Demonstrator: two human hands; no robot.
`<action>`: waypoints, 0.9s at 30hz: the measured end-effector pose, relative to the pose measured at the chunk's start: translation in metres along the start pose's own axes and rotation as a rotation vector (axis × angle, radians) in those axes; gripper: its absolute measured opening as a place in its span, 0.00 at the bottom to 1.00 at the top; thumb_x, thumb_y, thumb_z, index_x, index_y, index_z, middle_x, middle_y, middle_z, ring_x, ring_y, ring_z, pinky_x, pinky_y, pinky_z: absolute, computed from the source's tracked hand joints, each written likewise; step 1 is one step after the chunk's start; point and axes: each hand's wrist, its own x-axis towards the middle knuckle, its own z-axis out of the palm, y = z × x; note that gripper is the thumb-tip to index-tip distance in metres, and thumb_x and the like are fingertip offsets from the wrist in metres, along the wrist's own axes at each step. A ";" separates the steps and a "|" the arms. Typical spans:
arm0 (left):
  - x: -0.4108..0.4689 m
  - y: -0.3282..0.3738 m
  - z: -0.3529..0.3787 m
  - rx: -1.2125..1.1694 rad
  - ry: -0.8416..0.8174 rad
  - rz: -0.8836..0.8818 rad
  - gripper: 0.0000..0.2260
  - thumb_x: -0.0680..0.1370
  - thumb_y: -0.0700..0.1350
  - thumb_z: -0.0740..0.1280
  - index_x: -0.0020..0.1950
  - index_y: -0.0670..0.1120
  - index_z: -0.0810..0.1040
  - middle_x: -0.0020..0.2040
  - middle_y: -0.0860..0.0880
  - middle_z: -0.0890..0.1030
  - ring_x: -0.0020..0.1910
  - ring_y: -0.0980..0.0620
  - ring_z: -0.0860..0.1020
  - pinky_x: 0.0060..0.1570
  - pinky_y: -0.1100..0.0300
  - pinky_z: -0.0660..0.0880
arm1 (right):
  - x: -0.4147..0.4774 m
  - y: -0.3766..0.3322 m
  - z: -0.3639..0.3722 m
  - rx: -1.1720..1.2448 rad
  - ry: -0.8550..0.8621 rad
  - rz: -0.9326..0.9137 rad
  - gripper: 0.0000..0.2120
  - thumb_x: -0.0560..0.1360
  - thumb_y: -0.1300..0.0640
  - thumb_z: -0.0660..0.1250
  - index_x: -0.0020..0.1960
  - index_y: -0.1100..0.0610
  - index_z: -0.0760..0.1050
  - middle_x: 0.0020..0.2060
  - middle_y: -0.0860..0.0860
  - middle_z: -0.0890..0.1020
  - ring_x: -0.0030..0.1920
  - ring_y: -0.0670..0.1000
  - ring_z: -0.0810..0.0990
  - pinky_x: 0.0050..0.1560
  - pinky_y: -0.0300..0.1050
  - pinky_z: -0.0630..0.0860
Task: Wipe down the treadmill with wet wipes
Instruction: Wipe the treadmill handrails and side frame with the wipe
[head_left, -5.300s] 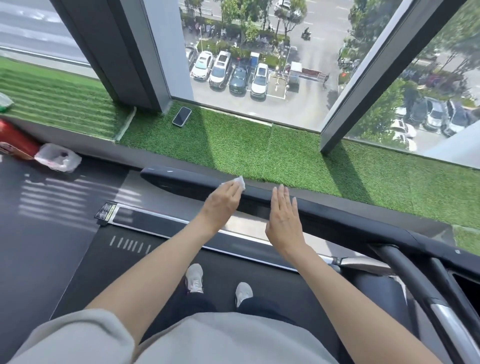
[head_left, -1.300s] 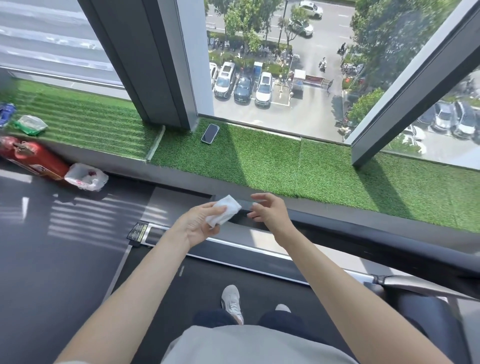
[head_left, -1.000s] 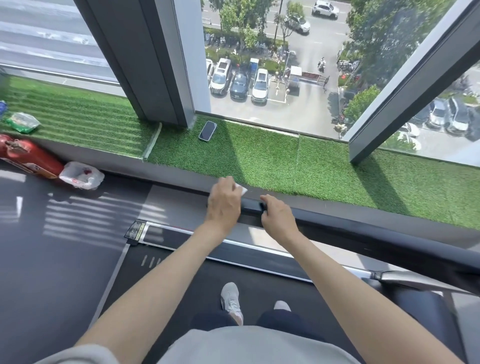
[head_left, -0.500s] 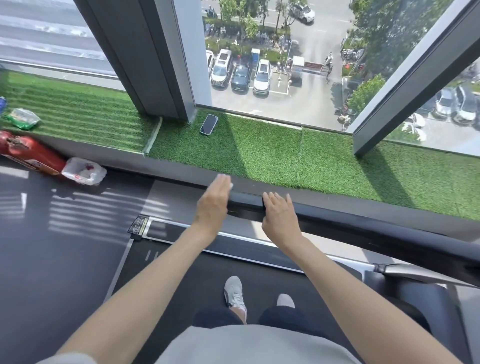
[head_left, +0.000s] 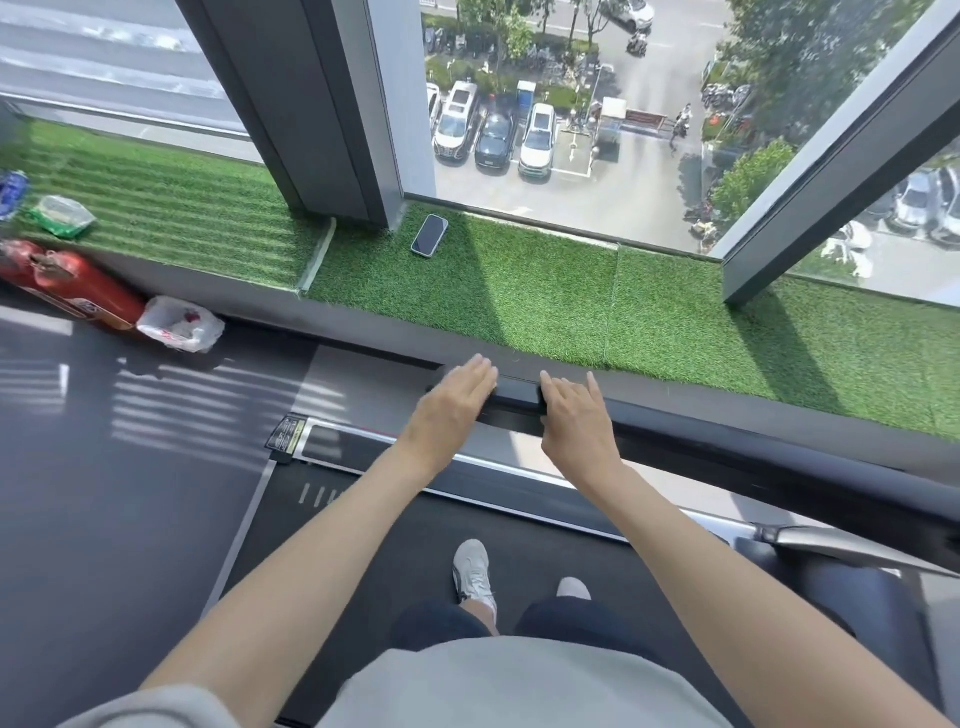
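Shoes (head_left: 471, 571) stand on the treadmill (head_left: 519, 530) belt. Ahead, on its front bar (head_left: 519, 388), the left hand (head_left: 452, 405) lies flat, fingers straight, on the bar's end; whether a wipe is beneath it I cannot tell. The right hand (head_left: 576, 421), at its 3 o'clock, rests loose-fingered across the bar. A phone (head_left: 429, 235) lies on turf (head_left: 519, 301) at 12 o'clock.

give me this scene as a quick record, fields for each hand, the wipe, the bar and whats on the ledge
left hand: flat, fingers straight, pressing on the left end of the treadmill bar
right hand: resting on the bar, apart from the left hand
wipe: not visible
bar: black, runs off to the right
ledge: artificial grass, phone lying near the window pillar
floor, left: red extinguisher on its side, white plastic bag beside it
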 end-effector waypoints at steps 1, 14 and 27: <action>-0.002 -0.001 0.003 0.045 -0.048 0.068 0.23 0.70 0.27 0.53 0.61 0.34 0.77 0.59 0.38 0.79 0.60 0.42 0.78 0.57 0.49 0.77 | 0.001 0.001 0.002 -0.009 0.009 -0.006 0.31 0.70 0.66 0.68 0.71 0.64 0.65 0.59 0.57 0.78 0.62 0.58 0.74 0.74 0.56 0.51; -0.020 0.025 0.032 -0.486 -0.580 -1.041 0.07 0.79 0.34 0.58 0.49 0.40 0.75 0.46 0.38 0.76 0.44 0.41 0.77 0.41 0.57 0.75 | -0.070 0.042 0.026 0.025 0.287 0.041 0.33 0.65 0.72 0.67 0.70 0.65 0.66 0.71 0.65 0.64 0.72 0.63 0.63 0.72 0.58 0.59; 0.047 0.315 0.100 -0.370 -0.677 -0.042 0.11 0.78 0.38 0.58 0.54 0.41 0.78 0.49 0.43 0.81 0.44 0.45 0.74 0.40 0.57 0.66 | -0.250 0.227 0.023 0.443 0.510 0.931 0.23 0.70 0.70 0.54 0.64 0.64 0.71 0.58 0.59 0.76 0.59 0.61 0.71 0.62 0.48 0.65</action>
